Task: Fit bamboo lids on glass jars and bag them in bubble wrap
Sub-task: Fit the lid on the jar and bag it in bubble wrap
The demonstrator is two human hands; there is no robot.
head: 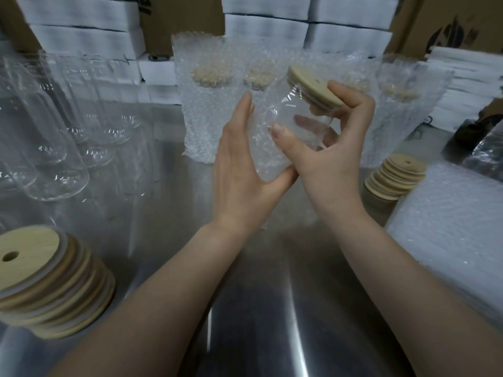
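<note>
- While both hands work above the steel table (266, 308), the right hand (330, 159) grips a lidded glass jar (296, 118), tilted, fingers curled around its body and thumb across the front.
- Bamboo lid (313, 85) sits on the jar mouth, touching the right fingertips.
- Left hand (239, 170) holds a bubble-wrap bag (268, 156), fingers extended along one side and thumb under it; the jar's base is at the bag, though how far it is inside cannot be told.
- Bagged jars (206, 102) stand upright behind the hands.
- Empty jars (54, 148) stand at left.
- 2 lid stacks: near left (51, 284), right (394, 175).
- Flat bubble-wrap pile (451, 229) lies at right.
</note>
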